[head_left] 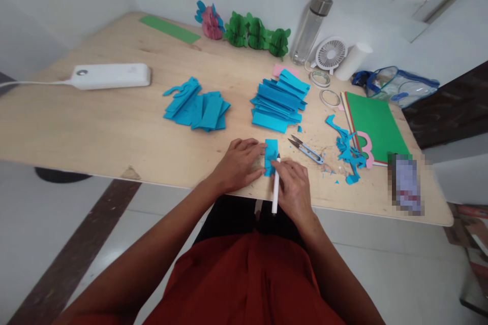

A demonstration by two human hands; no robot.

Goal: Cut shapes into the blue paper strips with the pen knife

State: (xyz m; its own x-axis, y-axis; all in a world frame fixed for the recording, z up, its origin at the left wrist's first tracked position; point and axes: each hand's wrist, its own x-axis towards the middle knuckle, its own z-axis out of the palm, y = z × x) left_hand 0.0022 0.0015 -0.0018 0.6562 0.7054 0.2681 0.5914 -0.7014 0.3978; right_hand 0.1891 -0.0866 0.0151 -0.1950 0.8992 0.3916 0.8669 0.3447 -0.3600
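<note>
A small blue paper strip [271, 148] lies upright before me near the table's front edge, with a faint drawn line on it. My left hand [241, 165] rests flat, fingers spread, with fingertips at the strip's left edge. In my right hand [294, 187] is a white pen [275, 193], its dark tip close to the strip's right side. Thread snips [306, 150] with a light blue handle lie just right of the strip. Beyond it are a stack of blue paper strips [280, 101] and, to the left, a looser blue paper pile [198, 106].
Blue paper scraps [348, 150] and a pink paper cutout [365, 149] lie right, by green paper sheets [377, 127]. Along the back stand green paper figures [257, 33], a glass bottle [310, 30] and a small fan [331, 54]. A white power strip [110, 76] lies left.
</note>
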